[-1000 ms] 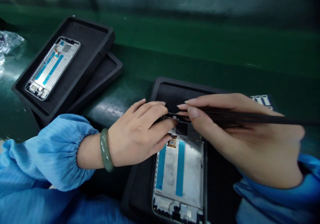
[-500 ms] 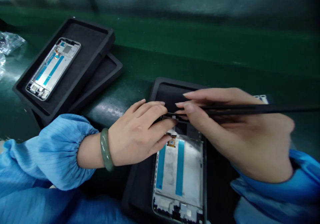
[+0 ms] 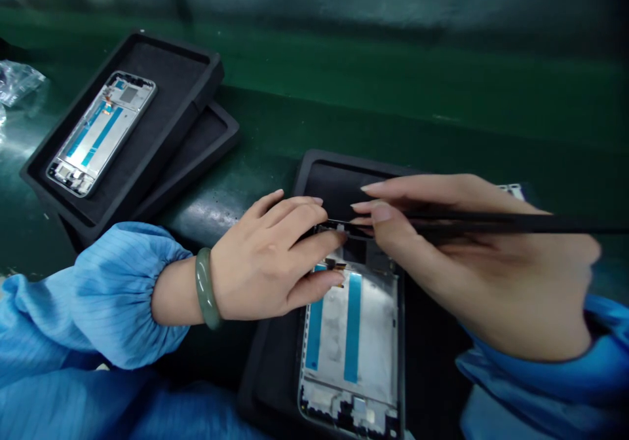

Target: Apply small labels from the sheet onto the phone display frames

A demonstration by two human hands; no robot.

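Observation:
A phone frame with two blue strips lies in a black foam tray close in front of me. My left hand rests on the frame's top left, fingers bent and pressed down on it. My right hand is closed round long black tweezers, whose tips meet the frame's top edge beside my left fingertips. What the tips pinch is too small to make out. A green bangle sits on my left wrist.
A second phone frame lies in another black tray at the back left, stacked on a further tray. Crumpled clear plastic lies at the far left. The bench surface is dark green.
My left fingers have slid slightly down over the frame, now covering the small orange connector. The tweezers tilted a little; my right hand stayed almost in place.

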